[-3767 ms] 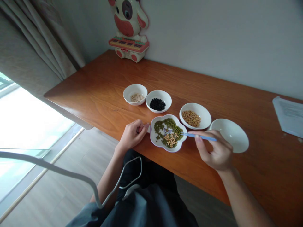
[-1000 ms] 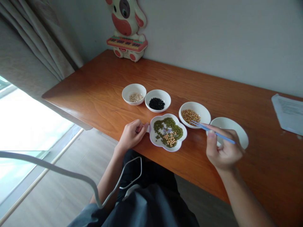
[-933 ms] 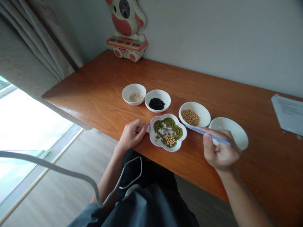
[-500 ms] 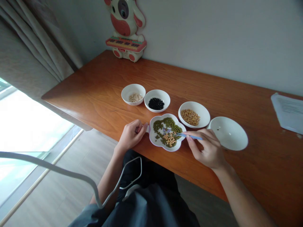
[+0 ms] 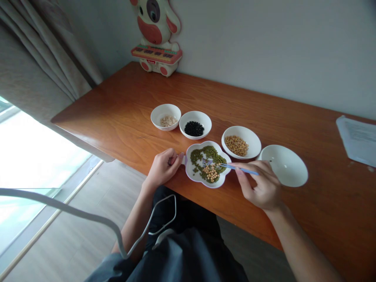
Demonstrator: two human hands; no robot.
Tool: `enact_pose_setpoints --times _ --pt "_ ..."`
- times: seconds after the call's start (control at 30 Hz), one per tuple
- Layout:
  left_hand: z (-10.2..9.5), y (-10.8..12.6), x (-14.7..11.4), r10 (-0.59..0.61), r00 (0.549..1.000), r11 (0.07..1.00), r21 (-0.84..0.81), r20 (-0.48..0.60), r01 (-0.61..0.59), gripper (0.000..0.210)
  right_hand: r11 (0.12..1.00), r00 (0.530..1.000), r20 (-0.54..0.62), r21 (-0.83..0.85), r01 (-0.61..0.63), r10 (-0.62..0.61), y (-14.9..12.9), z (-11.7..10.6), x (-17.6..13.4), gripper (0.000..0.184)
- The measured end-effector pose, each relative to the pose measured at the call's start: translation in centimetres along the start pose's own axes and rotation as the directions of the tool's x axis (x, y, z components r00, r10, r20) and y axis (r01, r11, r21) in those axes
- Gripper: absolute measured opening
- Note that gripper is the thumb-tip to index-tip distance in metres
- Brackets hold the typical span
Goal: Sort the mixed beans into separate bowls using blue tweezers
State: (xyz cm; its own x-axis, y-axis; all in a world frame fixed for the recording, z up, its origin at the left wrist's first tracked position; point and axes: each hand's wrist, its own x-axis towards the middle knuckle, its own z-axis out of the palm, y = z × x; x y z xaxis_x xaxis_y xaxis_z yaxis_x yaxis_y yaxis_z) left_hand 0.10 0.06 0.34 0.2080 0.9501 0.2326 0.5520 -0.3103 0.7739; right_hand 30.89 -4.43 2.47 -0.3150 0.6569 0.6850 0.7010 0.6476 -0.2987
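Observation:
A white flower-shaped dish with a lilac rim lies near the table's front edge. In it are green mung beans spread round a pile of pale yellow beans. My left hand is closed round the dish's short handle at its left side. Between the thumb and fingers of my right hand is a pair of blue tweezers. Their tips point left over the dish's right part, among the beans; a small yellowish bean seems to be at the tips, but whether it is gripped I cannot tell.
Behind the dish stand white bowls of pale flat seeds, black beans and yellow beans. Right of them is another white bowl with a dark speck inside. A cow toy keyboard stands at the back; a plastic packet lies right.
My right hand and the tweezers have shifted slightly to the right, the tips still over the dish. My left hand and the dish stay in place.

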Motion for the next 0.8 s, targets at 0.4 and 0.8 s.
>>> enact_pose_setpoints --times 0.4,0.8 --pt "0.0 -0.1 0.0 0.001 1.000 1.000 0.010 -0.002 -0.001 0.045 0.979 0.972 -0.221 -0.169 -0.114 0.074 0.8 -0.4 -0.4 0.041" --pt "0.0 -0.1 0.0 0.005 1.000 1.000 0.008 -0.003 -0.005 0.045 1.000 0.998 0.065 -0.001 -0.017 0.018 0.1 0.5 0.0 0.035"
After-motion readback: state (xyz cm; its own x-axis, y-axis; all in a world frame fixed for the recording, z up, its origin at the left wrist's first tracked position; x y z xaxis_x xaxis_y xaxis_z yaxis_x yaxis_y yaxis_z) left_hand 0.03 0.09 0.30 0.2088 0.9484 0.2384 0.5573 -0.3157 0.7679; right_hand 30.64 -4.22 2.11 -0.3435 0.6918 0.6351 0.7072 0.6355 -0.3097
